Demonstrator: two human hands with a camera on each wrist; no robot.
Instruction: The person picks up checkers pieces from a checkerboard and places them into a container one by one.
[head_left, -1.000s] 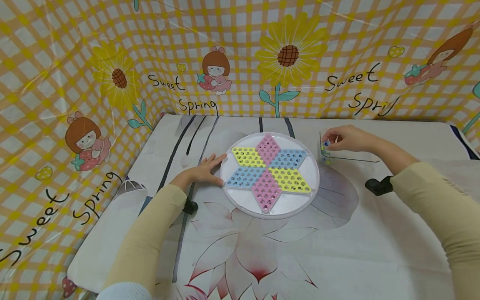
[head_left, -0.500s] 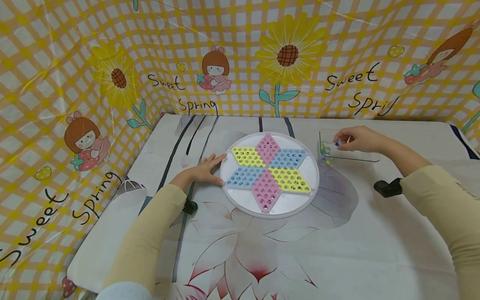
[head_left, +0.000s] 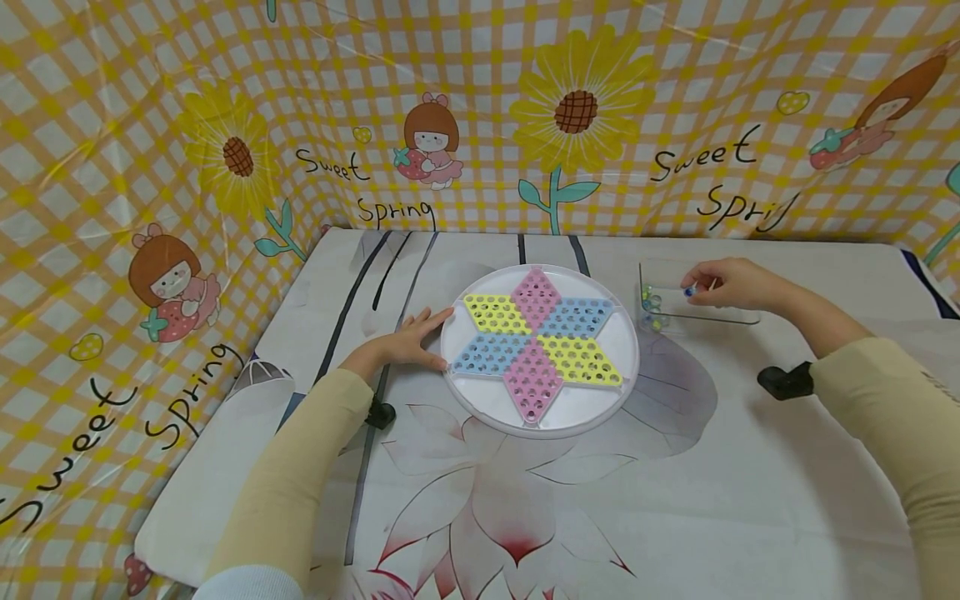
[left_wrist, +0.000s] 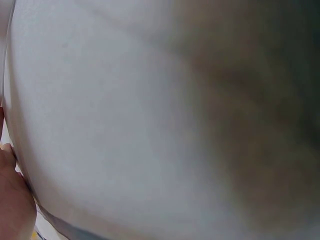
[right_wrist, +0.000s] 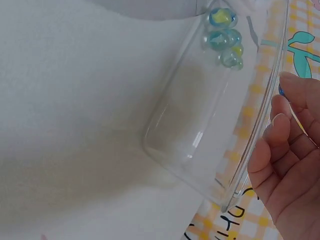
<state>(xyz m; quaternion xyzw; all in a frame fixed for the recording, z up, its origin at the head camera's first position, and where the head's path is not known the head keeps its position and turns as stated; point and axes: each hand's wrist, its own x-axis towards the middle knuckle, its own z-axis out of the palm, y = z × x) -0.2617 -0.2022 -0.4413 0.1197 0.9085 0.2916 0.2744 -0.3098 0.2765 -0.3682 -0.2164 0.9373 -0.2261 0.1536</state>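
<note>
A blue marble (head_left: 689, 292) is pinched between the thumb and fingertips of my right hand (head_left: 731, 283), above the clear box (head_left: 701, 318). In the right wrist view only a sliver of that marble (right_wrist: 281, 91) shows by the thumb. Several blue, green and yellow marbles (right_wrist: 223, 39) lie together at one end of the box. With fingers spread, my left hand (head_left: 408, 340) touches the left rim of the round white Chinese checkers board (head_left: 585, 407). Pink, yellow and blue sections with holes form a star on it. The left wrist view catches just the edge of the hand (left_wrist: 17, 202).
A flower-printed white cloth (head_left: 517, 517) covers the table. Behind and to the left stands a yellow checked curtain (head_left: 480, 50). The box lies to the right of the board, near the table's back edge. A black wrist mount (head_left: 786, 382) sits under the right forearm.
My right hand has moved right and slightly down, away from the marbles at the box's left end, with the blue marble in its fingers. My left hand and the board have stayed still.
</note>
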